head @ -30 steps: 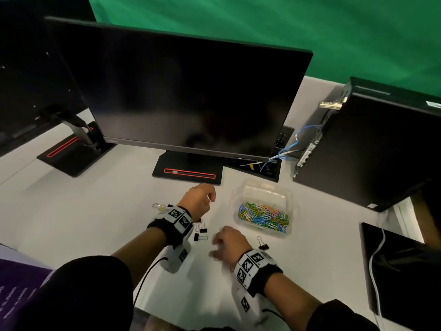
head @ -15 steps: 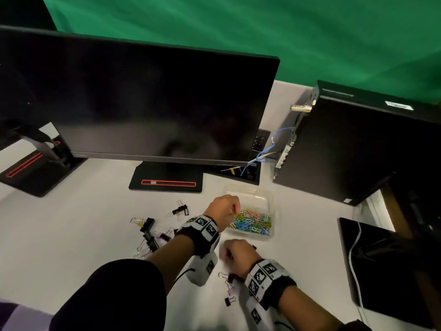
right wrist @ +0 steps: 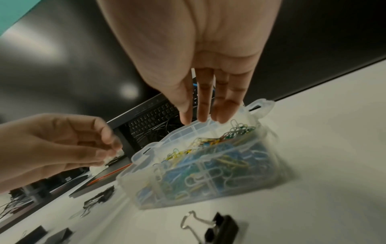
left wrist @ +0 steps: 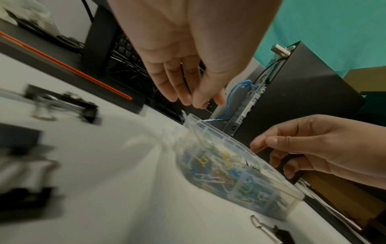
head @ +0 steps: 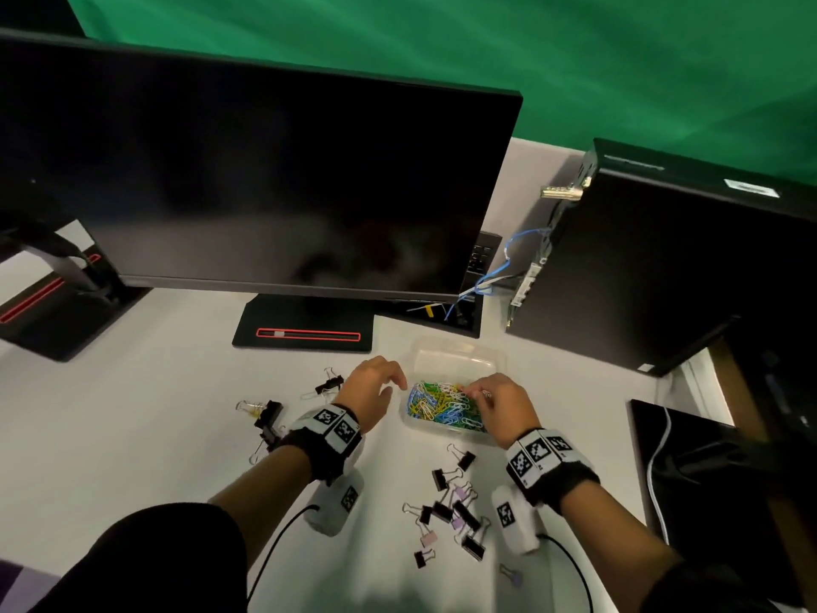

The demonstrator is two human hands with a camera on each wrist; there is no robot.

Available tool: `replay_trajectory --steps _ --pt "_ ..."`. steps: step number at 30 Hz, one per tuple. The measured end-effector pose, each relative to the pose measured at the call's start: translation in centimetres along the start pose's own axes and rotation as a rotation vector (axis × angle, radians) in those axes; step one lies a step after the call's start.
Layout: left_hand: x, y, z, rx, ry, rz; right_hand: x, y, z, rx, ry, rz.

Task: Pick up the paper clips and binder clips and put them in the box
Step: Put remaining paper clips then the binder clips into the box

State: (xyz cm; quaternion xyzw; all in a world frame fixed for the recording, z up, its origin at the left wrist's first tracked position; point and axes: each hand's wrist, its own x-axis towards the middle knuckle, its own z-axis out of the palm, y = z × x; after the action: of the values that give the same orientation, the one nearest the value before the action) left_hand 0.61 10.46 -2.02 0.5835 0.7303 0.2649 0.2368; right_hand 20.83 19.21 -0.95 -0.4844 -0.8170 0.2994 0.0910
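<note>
A clear plastic box [head: 460,360] [left wrist: 229,173] [right wrist: 188,189] holding coloured paper clips [head: 437,407] stands on the white desk in front of the monitor. My right hand [head: 475,391] [right wrist: 200,118] hovers over the box with straight fingers pointing down, and I see nothing in it. My left hand [head: 395,384] [left wrist: 198,100] hangs just left of the box, fingers loosely curled, nothing visible in them. Several black and pink binder clips [head: 451,506] lie between my wrists. More binder clips [head: 267,418] lie to the left, one [head: 329,384] near my left hand.
A large dark monitor [head: 265,192] on a black stand base [head: 305,334] stands right behind the box. A black computer tower [head: 641,267] with a blue cable [head: 508,258] is at the right. A black pad [head: 689,480] lies at the desk's right edge.
My right hand rose from the binder clips near me to above the box. My left hand drew back from over the box to its left side.
</note>
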Motion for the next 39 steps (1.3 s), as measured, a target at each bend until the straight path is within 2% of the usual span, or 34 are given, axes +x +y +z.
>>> replay_trajectory --steps 7,14,18,25,28,33,39 --pt "-3.4 -4.5 -2.8 0.133 0.020 -0.123 -0.6 -2.9 3.0 0.004 -0.098 -0.129" --pt "-6.9 -7.8 -3.6 0.205 -0.002 -0.280 -1.2 -7.5 7.3 -0.140 -0.385 -0.271" --pt "-7.9 -8.1 -3.7 0.285 -0.062 -0.304 -1.4 -9.5 9.5 -0.173 -0.471 -0.308" --pt "-9.1 -8.9 -3.6 0.334 -0.080 -0.330 -2.0 -11.3 11.9 -0.153 -0.505 -0.393" --pt "-9.7 -9.2 -3.6 0.274 -0.051 -0.304 -1.9 -10.4 11.9 -0.198 -0.503 -0.369" --pt "-10.7 -9.8 -4.0 0.240 -0.096 -0.276 -1.3 -9.5 11.0 -0.266 -0.574 -0.340" --pt "-11.0 -9.9 -3.7 0.243 -0.047 -0.245 0.0 -11.3 11.5 -0.229 -0.441 -0.376"
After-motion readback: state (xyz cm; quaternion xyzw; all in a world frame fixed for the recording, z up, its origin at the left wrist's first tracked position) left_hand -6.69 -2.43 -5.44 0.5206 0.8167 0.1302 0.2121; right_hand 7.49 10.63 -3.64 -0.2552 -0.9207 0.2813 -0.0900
